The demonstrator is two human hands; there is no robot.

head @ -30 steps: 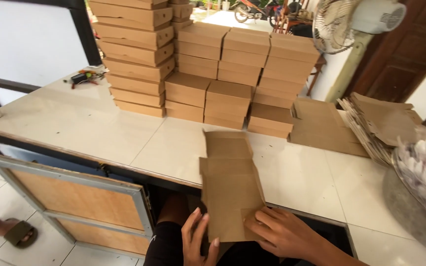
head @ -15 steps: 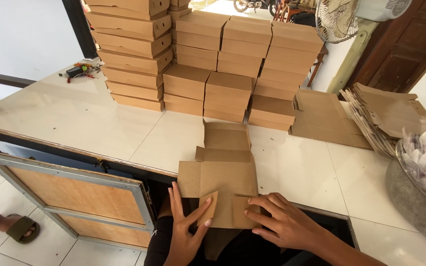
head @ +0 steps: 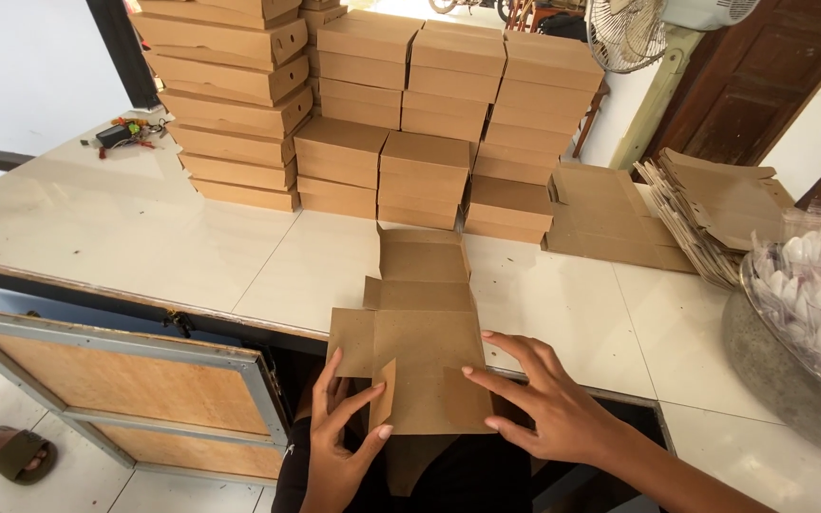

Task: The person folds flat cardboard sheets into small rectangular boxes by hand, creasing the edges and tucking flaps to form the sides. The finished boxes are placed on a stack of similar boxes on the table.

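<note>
Since half a second ago, the left hand point(head: 339, 442) has lifted a small side flap of the flat brown cardboard box blank point(head: 417, 344), pinching it between thumb and fingers, while the right hand point(head: 545, 404) presses spread fingers on the panel's right edge. That blank lies at the white tiled table's point(head: 144, 237) near edge. Behind stand stacks of folded brown cardboard boxes point(head: 401, 123); a pile of unfolded brown blanks point(head: 696, 214) and a grey bowl of white pieces point(head: 810, 313) sit right.

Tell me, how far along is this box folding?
Done: stacks of folded boxes at the table's back. In hand: one flat cardboard blank, left hand lifting a side flap, right hand pressing it flat. Left: a pile of unfolded blanks on the right.
</note>
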